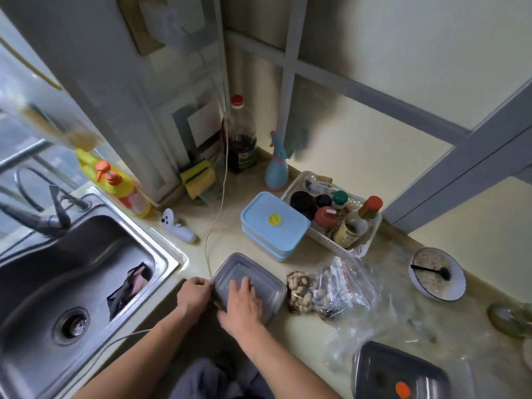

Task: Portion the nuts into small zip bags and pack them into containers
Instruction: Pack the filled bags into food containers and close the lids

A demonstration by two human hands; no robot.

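A grey translucent container (pixel 259 279) with its lid on sits at the counter's front edge. My right hand (pixel 241 308) presses flat on the lid with fingers spread. My left hand (pixel 193 293) grips the container's left edge with curled fingers. To the right lie small zip bags filled with nuts (pixel 302 292) and a heap of clear zip bags with red strips (pixel 354 280). A white bowl of nuts (pixel 437 273) with a black spoon stands at the far right. Two stacked blue-lidded containers (pixel 273 224) sit behind. A dark grey lid with an orange knob (pixel 400 375) lies at the bottom right.
A steel sink (pixel 66 277) with a dark cloth fills the left. A white basket of jars and bottles (pixel 336 217) stands at the back right, with a dark bottle (pixel 240 136), a blue spray bottle (pixel 276 168), sponges (pixel 198 177) and a thin cable (pixel 218 203) nearby. A glass item (pixel 509 318) sits far right.
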